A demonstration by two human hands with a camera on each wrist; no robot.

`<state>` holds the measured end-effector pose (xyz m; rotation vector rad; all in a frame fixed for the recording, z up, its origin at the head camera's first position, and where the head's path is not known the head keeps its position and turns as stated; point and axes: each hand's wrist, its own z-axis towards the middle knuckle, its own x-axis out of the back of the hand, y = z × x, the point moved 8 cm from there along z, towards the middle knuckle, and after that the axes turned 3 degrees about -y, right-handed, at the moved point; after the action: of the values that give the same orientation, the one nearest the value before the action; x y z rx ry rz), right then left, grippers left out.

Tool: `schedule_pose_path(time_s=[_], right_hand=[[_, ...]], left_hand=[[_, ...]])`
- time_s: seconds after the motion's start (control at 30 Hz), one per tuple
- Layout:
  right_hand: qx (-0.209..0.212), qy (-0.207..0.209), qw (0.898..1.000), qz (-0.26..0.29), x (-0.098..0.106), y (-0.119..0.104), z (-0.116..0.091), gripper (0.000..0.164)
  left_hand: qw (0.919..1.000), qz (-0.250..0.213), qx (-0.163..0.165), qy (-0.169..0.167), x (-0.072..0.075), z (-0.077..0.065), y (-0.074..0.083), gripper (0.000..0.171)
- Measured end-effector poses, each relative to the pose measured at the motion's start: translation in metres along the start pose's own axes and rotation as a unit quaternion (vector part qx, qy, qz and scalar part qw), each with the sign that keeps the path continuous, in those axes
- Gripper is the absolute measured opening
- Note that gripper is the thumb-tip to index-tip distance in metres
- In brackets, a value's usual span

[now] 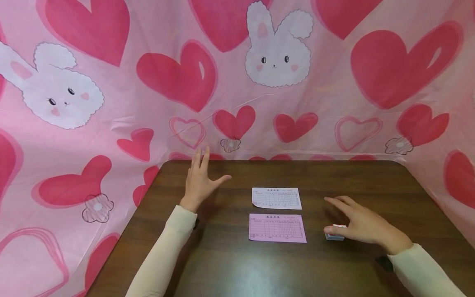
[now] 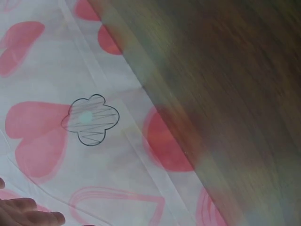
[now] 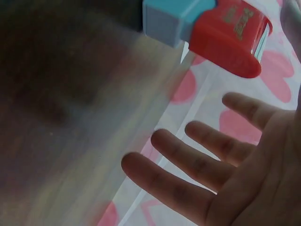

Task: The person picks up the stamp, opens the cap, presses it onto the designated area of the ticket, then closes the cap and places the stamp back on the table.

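Beside the two forms stands a self-inking stamp (image 1: 335,237) with a light-blue base; the right wrist view shows the red top of the stamp (image 3: 229,37). My right hand (image 1: 365,225) is over and around it, fingers spread. In the head view the thumb overlaps the stamp; whether it touches is unclear. The right wrist view has the fingers of this hand (image 3: 254,165) extended, apart from the stamp. My left hand (image 1: 199,181) is raised at the table's far left, fingers straight and thumb out, holding nothing. A white printed form (image 1: 277,199) lies behind a pink printed form (image 1: 277,228).
The dark brown wooden table (image 1: 237,268) has rounded far corners. A pink cloth (image 1: 230,82) with hearts and rabbits hangs behind and along its sides. The white form's near-left corner curls slightly.
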<state>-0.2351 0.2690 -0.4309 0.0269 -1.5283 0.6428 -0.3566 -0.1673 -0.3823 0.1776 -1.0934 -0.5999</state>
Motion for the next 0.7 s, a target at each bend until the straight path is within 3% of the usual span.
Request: schedule_pose_path(time_s=[0.23, 0.47, 0.7], right_hand=[[0.034, 0.0, 0.999, -0.018, -0.008, -0.005, -0.007, 0.086], [0.051, -0.021, 0.998, -0.023, -0.014, -0.005, -0.006, 0.053], [0.078, -0.054, 0.995, 0.02, -0.019, -0.008, -0.004, 0.03]], left_hand=[[0.9989, -0.016, -0.026, 0.036, 0.002, 0.0, 0.009, 0.124], [0.9974, -0.04, -0.036, 0.048, 0.0, 0.001, 0.02, 0.128], [0.9967, -0.047, -0.046, 0.048, -0.002, 0.002, 0.033, 0.129]])
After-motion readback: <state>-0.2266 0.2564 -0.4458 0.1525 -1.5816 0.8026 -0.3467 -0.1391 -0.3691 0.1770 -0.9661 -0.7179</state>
